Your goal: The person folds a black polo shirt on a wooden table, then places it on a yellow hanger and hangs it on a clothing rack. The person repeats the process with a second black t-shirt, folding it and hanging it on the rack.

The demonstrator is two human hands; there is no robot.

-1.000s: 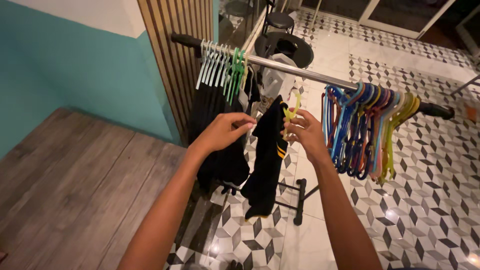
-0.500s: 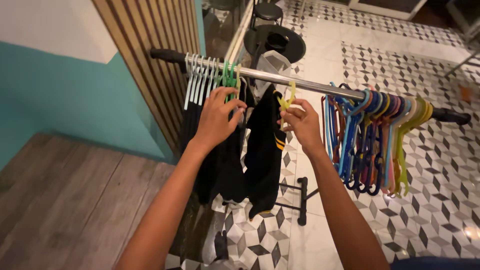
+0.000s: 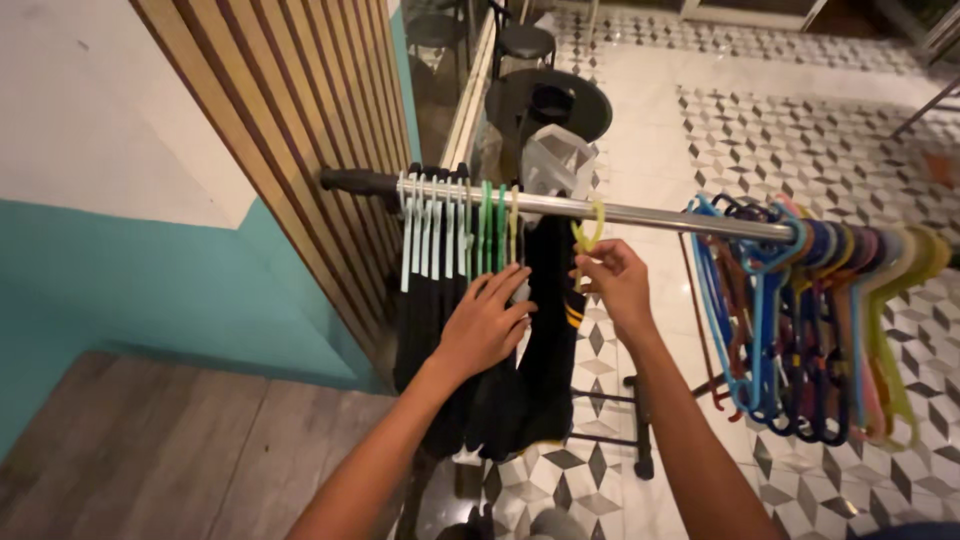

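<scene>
A metal clothes rail (image 3: 650,215) runs across the view. My right hand (image 3: 615,283) grips a yellow hanger (image 3: 590,230) whose hook sits on the rail, with a black garment with yellow stripes (image 3: 560,330) hanging from it. My left hand (image 3: 485,325) rests with spread fingers against the black garments (image 3: 430,330) hanging to the left, just under a row of pale and green hangers (image 3: 455,225).
A bunch of bare coloured hangers (image 3: 800,320) hangs at the right end of the rail. A slatted wooden panel (image 3: 300,130) and teal wall (image 3: 120,290) stand to the left. Patterned tile floor (image 3: 800,140) lies beyond, with a round black stool (image 3: 525,45) behind the rail.
My right hand lifted the yellow hanger and set its hook on the rail. My left hand dropped from the hanger hooks to the hanging black garments. The view moved closer.
</scene>
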